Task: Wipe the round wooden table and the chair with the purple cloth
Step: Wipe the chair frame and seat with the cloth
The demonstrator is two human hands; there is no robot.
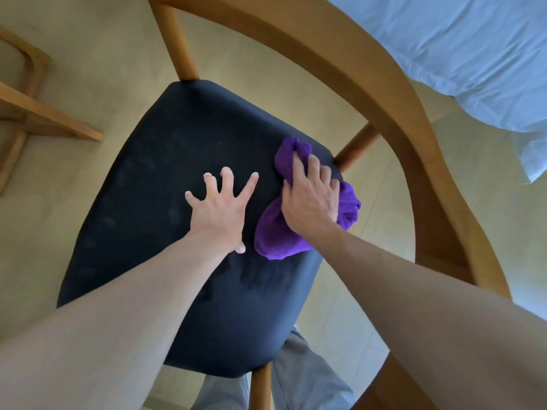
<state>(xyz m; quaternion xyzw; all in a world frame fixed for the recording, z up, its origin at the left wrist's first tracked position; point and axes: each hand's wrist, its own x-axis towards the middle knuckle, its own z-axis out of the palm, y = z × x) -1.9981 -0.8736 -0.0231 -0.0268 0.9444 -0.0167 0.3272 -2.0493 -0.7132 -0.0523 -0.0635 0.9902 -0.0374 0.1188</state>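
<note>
Head view looking down on the chair (165, 179), dark navy padded seat, light wooden frame with a curved backrest rail sweeping round the top and right side. Right hand (310, 199) sits on the purple cloth (275, 232), palm down, fingers curled into the bunched fabric and gripping it, pressing it onto the seat near the far right corner, close to the rear post. Cloth is crumpled, not flat; part sticks out past the fingertips, part bulges to the right of the hand, and a bigger lobe trails toward the wrist. Left hand (219, 211) holds nothing, fingers spread wide and fairly straight, fingertips and thumb planted on the seat fabric just left of the cloth, near but not touching it as far as the view shows. Both forearms bare, coming in from the bottom edge. Seat shows faint lighter smudges on its left half, hard to say if marks or just sheen. Bed (473, 54) with pale blue-white sheet at top right, beyond the backrest. Wooden legs of another piece of furniture (44, 119) at the left edge, possibly the bench base, too cropped to confirm. Pale tiled floor (88, 69) all round. Grey trousers (302, 377) visible under the seat's front edge.
</note>
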